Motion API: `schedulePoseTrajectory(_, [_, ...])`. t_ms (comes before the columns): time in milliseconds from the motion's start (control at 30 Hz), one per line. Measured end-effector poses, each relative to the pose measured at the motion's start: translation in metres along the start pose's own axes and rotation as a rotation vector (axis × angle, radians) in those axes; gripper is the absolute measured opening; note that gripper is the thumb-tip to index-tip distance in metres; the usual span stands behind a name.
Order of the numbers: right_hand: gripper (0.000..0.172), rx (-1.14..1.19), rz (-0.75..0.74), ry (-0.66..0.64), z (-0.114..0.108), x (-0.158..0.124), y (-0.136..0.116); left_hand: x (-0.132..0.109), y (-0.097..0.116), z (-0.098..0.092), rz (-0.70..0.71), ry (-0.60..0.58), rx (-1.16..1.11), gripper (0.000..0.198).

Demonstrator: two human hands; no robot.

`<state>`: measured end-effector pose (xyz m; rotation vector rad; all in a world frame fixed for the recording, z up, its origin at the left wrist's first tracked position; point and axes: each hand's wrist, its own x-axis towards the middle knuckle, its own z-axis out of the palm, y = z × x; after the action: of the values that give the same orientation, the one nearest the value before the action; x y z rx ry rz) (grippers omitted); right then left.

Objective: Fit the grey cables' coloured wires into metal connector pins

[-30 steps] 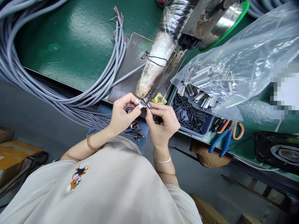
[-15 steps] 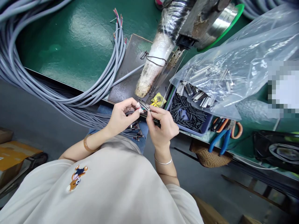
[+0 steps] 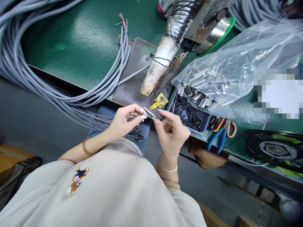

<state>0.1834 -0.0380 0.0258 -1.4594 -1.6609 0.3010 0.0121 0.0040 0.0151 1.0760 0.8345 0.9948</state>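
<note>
My left hand (image 3: pixel 126 119) pinches a multi-pin metal connector (image 3: pixel 148 113) and thin coloured wires (image 3: pixel 139 114) between thumb and fingers. The connector points away to the right, its row of pins showing. Close to its right end is my right hand (image 3: pixel 171 130), with thumb and forefinger apart and the other fingers curled; I see nothing held in it. Just beyond the connector, a yellow clip-like tool (image 3: pixel 155 104) lies by a yellow sponge (image 3: pixel 163 99) on a dark board (image 3: pixel 129 85). Below my hands, several finished-looking connectors (image 3: pixel 138 134) rest over my lap.
Grey cables (image 3: pixel 78 97) sweep along the left. A wrapped rod (image 3: pixel 153 72) and soldering-iron-like tool (image 3: pixel 177 63) overhang the board. To the right are a blue tray (image 3: pixel 204 126) of black tubes, a plastic bag (image 3: pixel 236 60) of connectors, pliers (image 3: pixel 221 135) and a fan (image 3: pixel 276 148).
My right hand has moved off the connector, down and to the right, its thumb and forefinger parting. My left hand keeps the connector. The view has shifted slightly.
</note>
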Motion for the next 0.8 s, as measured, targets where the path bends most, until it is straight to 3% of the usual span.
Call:
schedulePoseTrajectory(100, [0.006,-0.048,-0.077,-0.145,0.002,0.001,-0.007,-0.001,0.0,0.002,0.0,-0.003,0.024,0.017])
schedulePoseTrajectory(200, [0.012,0.132,0.128,-0.151,0.005,0.003,-0.007,-0.001,0.0,0.002,-0.041,-0.002,-0.009,0.022])
schedulePoseTrajectory(300, [0.02,0.389,0.303,0.083,0.003,0.007,0.0,0.001,-0.001,-0.001,-0.079,0.026,-0.069,0.028])
schedulePoseTrajectory(400, [0.02,0.436,0.182,0.397,-0.001,0.009,0.004,0.003,-0.001,-0.006,-0.085,0.061,-0.09,0.032])
schedulePoseTrajectory(467, [0.008,0.355,0.086,0.468,-0.001,0.006,0.002,0.004,-0.001,-0.007,-0.072,0.077,-0.097,0.032])
schedulePoseTrajectory(600, [0.022,0.144,0.013,0.299,0.007,-0.004,0.0,0.007,-0.001,-0.006,-0.054,0.089,-0.101,0.028])
schedulePoseTrajectory(700, [0.014,0.07,-0.018,0.145,0.016,-0.008,0.004,0.008,-0.002,-0.004,-0.043,0.085,-0.083,0.027])
schedulePoseTrajectory(800, [0.012,0.056,-0.039,0.142,0.025,-0.006,0.009,0.008,-0.004,-0.002,0.0,0.079,-0.054,0.023])
